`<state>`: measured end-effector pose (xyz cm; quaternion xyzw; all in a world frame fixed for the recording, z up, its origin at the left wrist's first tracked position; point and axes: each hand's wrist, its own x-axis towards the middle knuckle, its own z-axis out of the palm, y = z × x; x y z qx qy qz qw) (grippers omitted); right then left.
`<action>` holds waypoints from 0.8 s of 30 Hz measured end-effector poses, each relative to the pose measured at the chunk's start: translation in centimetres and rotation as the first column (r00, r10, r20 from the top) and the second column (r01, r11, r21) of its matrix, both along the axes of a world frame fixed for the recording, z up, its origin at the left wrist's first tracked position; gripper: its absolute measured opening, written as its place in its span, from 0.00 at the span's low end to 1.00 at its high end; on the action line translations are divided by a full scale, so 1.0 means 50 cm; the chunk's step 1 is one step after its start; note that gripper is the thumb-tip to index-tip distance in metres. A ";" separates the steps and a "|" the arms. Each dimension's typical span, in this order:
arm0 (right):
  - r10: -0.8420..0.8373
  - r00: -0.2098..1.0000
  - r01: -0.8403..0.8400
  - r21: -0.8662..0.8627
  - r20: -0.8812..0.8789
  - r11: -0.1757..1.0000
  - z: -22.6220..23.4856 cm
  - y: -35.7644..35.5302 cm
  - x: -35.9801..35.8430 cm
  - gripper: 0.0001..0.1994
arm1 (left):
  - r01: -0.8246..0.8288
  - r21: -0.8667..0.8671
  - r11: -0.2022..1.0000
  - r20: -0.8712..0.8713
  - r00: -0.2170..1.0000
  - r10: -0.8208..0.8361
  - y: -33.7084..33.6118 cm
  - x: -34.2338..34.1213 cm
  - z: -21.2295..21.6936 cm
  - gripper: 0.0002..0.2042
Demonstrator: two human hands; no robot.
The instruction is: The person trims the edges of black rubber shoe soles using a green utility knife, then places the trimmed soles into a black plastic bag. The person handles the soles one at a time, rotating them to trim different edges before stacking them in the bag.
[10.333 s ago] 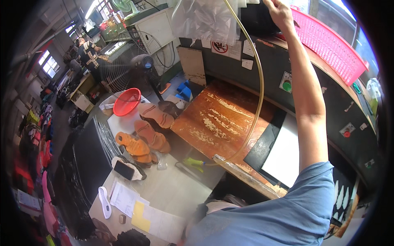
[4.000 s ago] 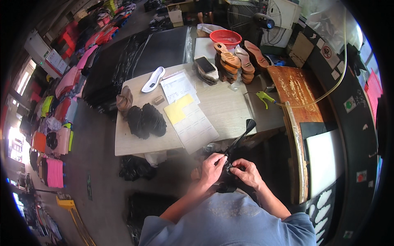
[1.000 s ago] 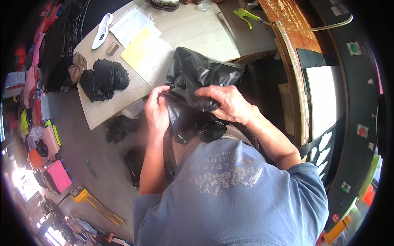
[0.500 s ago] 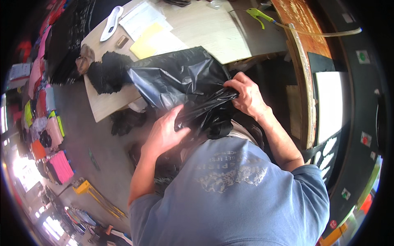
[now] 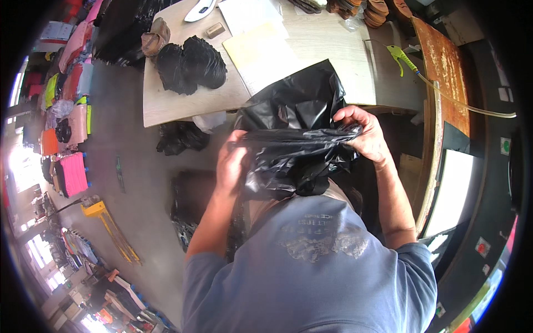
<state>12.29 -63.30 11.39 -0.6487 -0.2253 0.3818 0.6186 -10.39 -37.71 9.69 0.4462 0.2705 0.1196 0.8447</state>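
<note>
A black plastic bag [image 5: 297, 152] stretches between my two hands in front of my torso, its upper part draped against the table's front edge. My left hand [image 5: 230, 166] has its fingers closed on the bag's left end; part of the fingers is hidden behind the plastic. At the other end my right hand [image 5: 366, 135] pinches the gathered fold between thumb and fingers. Between them the plastic runs as a bunched, nearly level band, and loose folds hang below it toward my lap.
On the pale table [image 5: 338, 50] lie stacks of thin black pieces [image 5: 191, 64], a small brown block [image 5: 215, 30], papers [image 5: 261, 53] and a white sole-shaped piece [image 5: 200, 9]. A green air gun [image 5: 398, 58] with a hose is at right. A yellow pallet jack [image 5: 108, 227] stands on the floor.
My left hand has gone from open fingers beside the bag to holding its left end. The bag is pulled out level between both hands. The view has shifted, too.
</note>
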 end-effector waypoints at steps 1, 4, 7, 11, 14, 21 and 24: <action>0.121 0.987 -0.113 -0.087 0.102 0.990 0.020 -0.003 0.011 0.25 | -0.032 -0.033 0.999 -0.021 0.999 0.031 0.008 -0.010 0.010 0.14; 0.391 0.771 -0.284 -0.278 0.502 0.918 0.056 -0.002 0.036 0.30 | 0.063 -0.158 0.986 0.061 0.997 -0.054 0.033 -0.045 0.047 0.19; 0.400 0.565 -0.128 -0.402 0.722 0.906 0.056 0.017 0.049 0.31 | 0.325 0.052 0.944 0.068 0.942 -0.328 0.036 -0.059 0.072 0.27; -0.044 0.679 0.080 -0.015 0.733 0.997 0.024 0.074 0.043 0.18 | 0.484 0.301 0.822 -0.369 0.854 -0.367 0.010 -0.079 0.091 0.21; -0.325 0.937 0.307 0.139 0.128 0.941 -0.008 0.135 0.002 0.10 | 0.578 0.323 0.750 -0.638 0.718 -0.278 0.013 -0.092 0.089 0.14; -0.142 0.962 0.195 0.224 -0.232 0.955 -0.003 0.202 -0.008 0.07 | -0.192 0.095 0.977 -0.208 0.956 0.209 0.054 -0.086 0.014 0.12; 0.060 0.991 -0.045 0.118 -0.121 0.992 0.049 0.218 0.031 0.18 | -0.244 -0.116 0.963 -0.137 0.964 0.227 0.112 -0.089 -0.012 0.13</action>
